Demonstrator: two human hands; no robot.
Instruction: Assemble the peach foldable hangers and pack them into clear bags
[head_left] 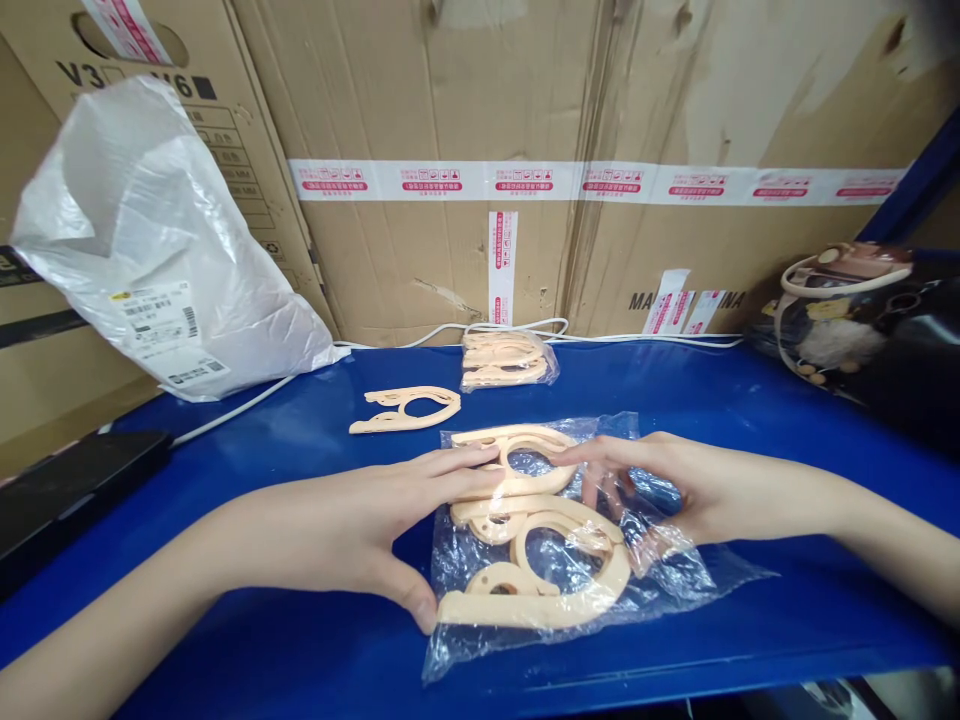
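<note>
A clear plastic bag (pixel 480 650) lies flat on the blue table, with beige folding hangers (pixel 581 600) inside, one above another. My left hand (pixel 360 530) rests on the bag's left side. Its fingers stretch over the upper hanger, and its thumb is spread down to the lower hanger's left end. At the right side, my right hand (pixel 667 490) has curled fingers and thumb around gathered plastic, its index finger touching the upper hanger. Behind the bag lies a loose folding hanger (pixel 448 408). Farther back sits another bagged bundle of hangers (pixel 506 362).
Large cardboard boxes (pixel 450 260) stand along the back of the blue table (pixel 300 650). A white poly mailer (pixel 247 290) leans at the left, above a black phone-like slab (pixel 67 500). White cable (pixel 637 338) runs along the back. A handled cup (pixel 832 310) stands right, beside something black.
</note>
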